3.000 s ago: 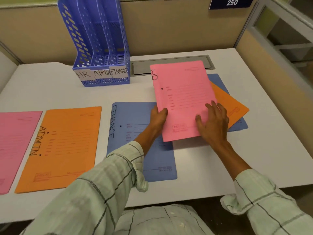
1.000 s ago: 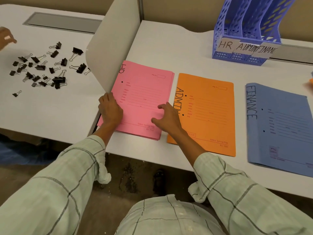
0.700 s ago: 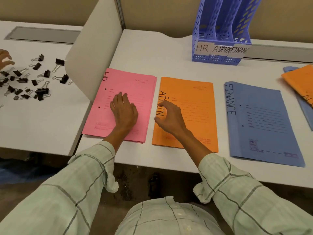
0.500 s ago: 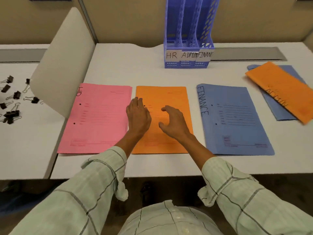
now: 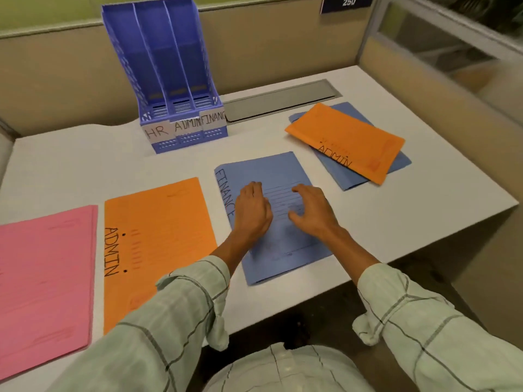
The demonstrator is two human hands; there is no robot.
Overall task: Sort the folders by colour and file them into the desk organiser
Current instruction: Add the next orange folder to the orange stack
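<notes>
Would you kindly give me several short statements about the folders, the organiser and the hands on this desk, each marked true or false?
1. The blue plastic three-slot desk organiser already holds folders. False: all three slots look empty.
2. Both hands are over the blue card folder marked FINANCE. True: the left hand and the right hand are above it.
3. The orange card folder marked ADMIN at the far right lies on top of a blue folder. True.
4. The pink card folder stack lies between the orange and blue folders. False: it is leftmost, beside the near orange ADMIN folder.
5. The organiser's labels read HR, ADMIN, FINANCE. True.
</notes>
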